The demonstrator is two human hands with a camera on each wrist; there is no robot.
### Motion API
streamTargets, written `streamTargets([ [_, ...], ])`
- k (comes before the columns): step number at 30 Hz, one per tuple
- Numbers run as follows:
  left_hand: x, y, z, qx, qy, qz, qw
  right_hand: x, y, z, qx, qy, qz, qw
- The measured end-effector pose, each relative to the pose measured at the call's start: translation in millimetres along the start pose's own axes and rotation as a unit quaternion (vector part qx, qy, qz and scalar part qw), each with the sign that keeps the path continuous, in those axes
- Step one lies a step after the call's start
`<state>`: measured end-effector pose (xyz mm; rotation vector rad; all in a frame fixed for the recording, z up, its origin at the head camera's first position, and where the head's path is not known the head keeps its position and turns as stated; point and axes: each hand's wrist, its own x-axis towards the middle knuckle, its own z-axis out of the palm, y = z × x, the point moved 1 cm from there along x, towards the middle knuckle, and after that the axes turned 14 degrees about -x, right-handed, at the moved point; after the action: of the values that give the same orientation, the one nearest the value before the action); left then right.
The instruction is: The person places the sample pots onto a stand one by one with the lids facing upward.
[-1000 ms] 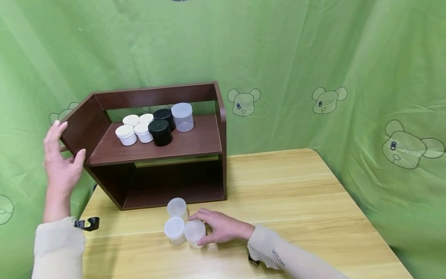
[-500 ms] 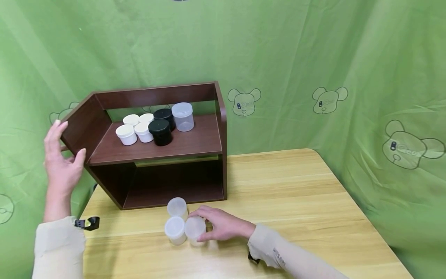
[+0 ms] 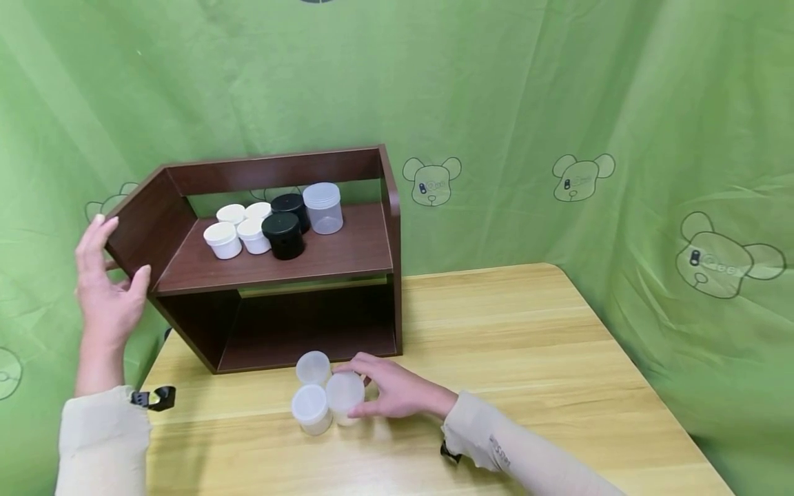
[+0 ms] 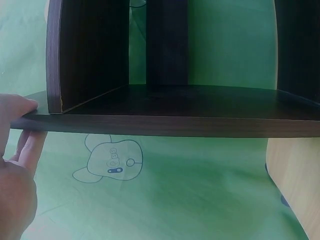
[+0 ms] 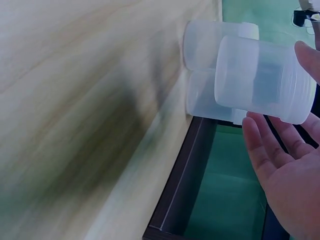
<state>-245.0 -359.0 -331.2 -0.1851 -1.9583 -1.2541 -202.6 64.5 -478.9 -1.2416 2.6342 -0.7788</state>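
Note:
My right hand holds a translucent plastic jar by its lidded top, thumb on one side and fingers on the other. In the right wrist view this jar is raised off the tabletop, slightly tilted. Two similar translucent jars, a front one and a rear one, stand on the table just left of it. At the far left my left hand grips the side panel of a dark brown two-tier shelf. The left wrist view has the thumb on one face of the panel edge and fingers on the other.
On the upper tier stand several white jars, two black jars and one larger translucent jar. The lower tier faces the front. A wooden table lies beneath, with a green curtain behind.
My right hand has lifted the translucent jar off the table, upward in the head view. The two other translucent jars and my left hand keep their places.

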Motion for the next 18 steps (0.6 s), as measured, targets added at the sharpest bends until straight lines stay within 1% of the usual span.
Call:
streamTargets([
  [5, 0.3, 1.0, 0.3, 0.001, 0.0, 0.003, 1.0, 1.2, -4.2, -11.0, -0.003, 0.014, 0.002, 1.0],
  [14, -0.1, 0.6, 0.7, 0.001, -0.002, -0.003, 1.0, 4.3, -12.0, -39.8, 0.009, 0.07, -0.008, 0.997],
  [18, 0.2, 0.3, 0.7, 0.002, -0.001, -0.006, 1.0, 5.4, -15.4, -51.2, 0.013, 0.084, -0.012, 0.996],
])
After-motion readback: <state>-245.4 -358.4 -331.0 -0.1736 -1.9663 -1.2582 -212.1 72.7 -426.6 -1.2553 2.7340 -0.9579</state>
